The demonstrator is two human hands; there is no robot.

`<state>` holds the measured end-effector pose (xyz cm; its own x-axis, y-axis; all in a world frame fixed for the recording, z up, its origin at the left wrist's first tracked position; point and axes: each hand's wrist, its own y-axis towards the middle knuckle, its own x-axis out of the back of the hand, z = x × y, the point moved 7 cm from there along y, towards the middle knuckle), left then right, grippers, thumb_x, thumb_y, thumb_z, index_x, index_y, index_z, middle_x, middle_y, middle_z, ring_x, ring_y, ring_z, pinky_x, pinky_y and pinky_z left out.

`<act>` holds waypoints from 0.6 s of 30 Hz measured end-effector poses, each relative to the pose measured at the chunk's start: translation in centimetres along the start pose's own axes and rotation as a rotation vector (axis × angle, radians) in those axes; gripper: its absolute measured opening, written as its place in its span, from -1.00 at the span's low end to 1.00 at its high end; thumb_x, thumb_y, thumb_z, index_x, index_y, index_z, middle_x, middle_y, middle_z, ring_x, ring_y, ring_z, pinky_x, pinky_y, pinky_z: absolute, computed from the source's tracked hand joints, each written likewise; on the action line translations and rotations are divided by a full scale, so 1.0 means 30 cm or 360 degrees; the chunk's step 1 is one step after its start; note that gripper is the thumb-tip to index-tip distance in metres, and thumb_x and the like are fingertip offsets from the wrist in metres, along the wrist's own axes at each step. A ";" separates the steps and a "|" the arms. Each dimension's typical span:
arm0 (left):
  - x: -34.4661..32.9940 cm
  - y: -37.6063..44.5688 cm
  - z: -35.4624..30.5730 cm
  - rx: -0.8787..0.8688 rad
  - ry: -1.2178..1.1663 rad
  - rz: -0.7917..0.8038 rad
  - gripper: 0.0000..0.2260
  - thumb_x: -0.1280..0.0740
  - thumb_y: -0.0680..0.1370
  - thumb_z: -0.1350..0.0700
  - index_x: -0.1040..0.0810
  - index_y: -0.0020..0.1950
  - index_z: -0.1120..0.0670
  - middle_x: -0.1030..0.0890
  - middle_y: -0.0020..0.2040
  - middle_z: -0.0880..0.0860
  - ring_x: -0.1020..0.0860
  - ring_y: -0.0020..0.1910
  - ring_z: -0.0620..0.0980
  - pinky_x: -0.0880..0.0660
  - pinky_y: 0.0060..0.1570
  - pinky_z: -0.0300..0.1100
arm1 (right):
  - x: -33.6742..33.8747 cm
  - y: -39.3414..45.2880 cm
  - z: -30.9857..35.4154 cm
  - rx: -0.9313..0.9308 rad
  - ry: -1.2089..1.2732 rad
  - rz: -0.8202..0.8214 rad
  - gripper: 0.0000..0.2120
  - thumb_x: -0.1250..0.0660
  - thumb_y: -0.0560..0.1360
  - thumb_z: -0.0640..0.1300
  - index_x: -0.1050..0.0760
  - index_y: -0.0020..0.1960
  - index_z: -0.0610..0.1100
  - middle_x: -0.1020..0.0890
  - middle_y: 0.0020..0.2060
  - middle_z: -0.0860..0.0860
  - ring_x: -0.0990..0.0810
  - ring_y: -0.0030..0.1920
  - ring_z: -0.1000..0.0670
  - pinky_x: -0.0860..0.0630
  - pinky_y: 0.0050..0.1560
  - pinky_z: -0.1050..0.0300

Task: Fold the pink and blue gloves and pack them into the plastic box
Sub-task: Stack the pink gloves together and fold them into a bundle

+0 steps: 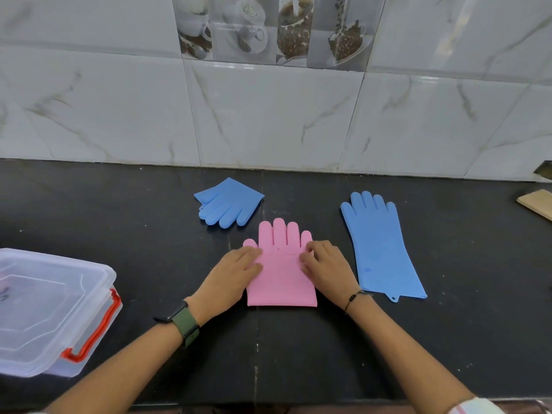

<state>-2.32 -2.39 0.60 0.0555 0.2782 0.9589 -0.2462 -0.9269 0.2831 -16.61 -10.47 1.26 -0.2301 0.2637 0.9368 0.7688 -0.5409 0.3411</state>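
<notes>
A pink glove (280, 273) lies folded in the middle of the black counter (149, 210), fingers pointing to the wall. My left hand (231, 276) presses flat on its left edge and my right hand (325, 265) presses on its right edge, fingertips on the fold line. One blue glove (230, 203), folded, lies behind and to the left. Another blue glove (382, 249) lies flat at full length on the right. The clear plastic box (50, 312) with its lid on and a red handle stands at the near left.
A marble-tiled wall (268, 115) rises behind the counter. A wooden board (537, 203) pokes in at the right edge. The counter's front edge runs below my forearms.
</notes>
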 end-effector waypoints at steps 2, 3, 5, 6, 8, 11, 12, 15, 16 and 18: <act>-0.031 -0.017 -0.003 -0.0290 0.0239 0.0133 -0.62 -0.50 0.30 0.21 -0.63 0.10 0.06 -0.61 0.22 0.06 -0.52 0.28 0.09 -0.39 0.30 -0.02 | 0.009 -0.026 0.038 0.0346 -0.0122 -0.0118 -0.79 -0.53 0.30 -0.18 -0.61 -0.09 -0.17 -0.67 -0.02 -0.12 -0.64 -0.02 -0.12 -0.60 -0.02 0.06; -0.047 -0.027 0.005 -0.0324 0.0255 0.0246 -0.61 -0.43 0.39 0.21 -0.57 0.21 0.08 -0.53 0.32 0.06 -0.42 0.37 0.08 -0.20 0.40 -0.01 | 0.004 -0.038 0.050 0.0466 -0.0139 -0.0118 -0.73 -0.55 0.26 -0.19 -0.64 -0.05 -0.16 -0.68 0.00 -0.11 -0.65 0.03 -0.13 -0.60 0.06 0.03; -0.092 -0.035 0.031 -0.0331 0.0241 0.0438 -0.58 -0.19 0.56 0.19 -0.33 0.43 0.11 -0.27 0.49 0.08 -0.12 0.52 0.06 0.25 0.43 0.01 | -0.030 -0.050 0.043 0.0545 -0.0117 0.0088 -0.56 -0.53 0.26 -0.25 -0.60 0.14 -0.17 -0.64 0.15 -0.12 -0.57 0.21 -0.13 -0.47 0.27 -0.05; -0.106 -0.034 0.046 -0.0330 0.0256 0.0517 -0.58 -0.11 0.59 0.18 -0.24 0.47 0.12 -0.21 0.52 0.09 -0.04 0.54 0.05 0.36 0.39 0.00 | -0.055 -0.060 0.028 0.0523 -0.0074 0.0271 -0.46 -0.46 0.32 -0.29 -0.48 0.30 -0.18 -0.52 0.29 -0.14 -0.45 0.35 -0.13 -0.28 0.41 -0.07; -0.115 -0.031 0.056 -0.0346 0.0257 0.0590 -0.56 -0.04 0.62 0.12 -0.16 0.50 0.12 -0.17 0.54 0.10 -0.01 0.54 0.02 0.44 0.35 -0.07 | -0.093 -0.085 -0.009 0.0458 0.0043 0.0562 -0.36 -0.23 0.46 -0.33 -0.13 0.49 -0.14 -0.20 0.49 -0.10 -0.10 0.52 -0.08 0.21 0.47 0.01; -0.108 -0.024 0.069 -0.0289 0.0008 0.0615 -0.50 -0.08 0.59 -0.03 -0.13 0.51 0.06 -0.18 0.53 0.07 -0.08 0.53 -0.06 0.38 0.39 -0.22 | -0.103 -0.090 -0.029 0.0458 0.0156 0.0691 -0.37 -0.10 0.49 -0.23 0.00 0.53 -0.09 -0.06 0.53 -0.03 0.07 0.54 0.02 0.38 0.43 0.15; -0.101 -0.024 0.066 -0.0319 -0.0053 0.0597 -0.48 -0.10 0.57 -0.06 -0.14 0.51 0.04 -0.18 0.53 0.07 -0.09 0.53 -0.05 0.34 0.41 -0.24 | -0.102 -0.088 -0.028 0.0465 0.0199 0.0703 -0.36 -0.11 0.48 -0.19 -0.02 0.53 -0.09 -0.07 0.53 -0.03 0.07 0.53 0.03 0.36 0.44 0.17; -0.104 -0.038 0.067 -0.0399 -0.0122 0.0649 -0.39 -0.10 0.52 -0.23 -0.09 0.52 -0.05 -0.12 0.55 0.08 -0.06 0.53 0.00 0.21 0.45 -0.21 | -0.099 -0.083 -0.025 0.0471 0.0322 0.0734 -0.34 -0.14 0.46 -0.10 -0.03 0.53 -0.08 -0.05 0.53 -0.02 0.12 0.52 0.10 0.29 0.47 0.22; -0.106 -0.043 0.073 -0.0372 -0.0130 0.0688 -0.36 -0.08 0.49 -0.30 -0.07 0.52 -0.08 -0.09 0.55 0.08 -0.04 0.53 0.01 0.18 0.46 -0.19 | -0.102 -0.085 -0.029 0.0461 0.0353 0.0734 -0.33 -0.14 0.46 -0.07 -0.02 0.53 -0.07 -0.02 0.53 0.00 0.15 0.50 0.13 0.28 0.46 0.25; -0.094 -0.047 0.073 -0.0315 -0.0140 0.0669 -0.35 -0.08 0.48 -0.34 -0.12 0.50 -0.09 -0.14 0.54 0.10 -0.09 0.53 0.04 0.08 0.47 -0.14 | -0.105 -0.091 -0.037 0.0422 0.0425 0.0729 -0.33 -0.14 0.47 -0.02 0.00 0.53 -0.04 0.03 0.51 0.07 0.19 0.48 0.19 0.26 0.46 0.30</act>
<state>0.00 -2.42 -2.48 -0.0087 -0.1411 0.9900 -0.4444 -0.8863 -0.1303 -18.64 -10.72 -2.54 0.0445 -0.1784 0.9829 0.9403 -0.3248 -0.1015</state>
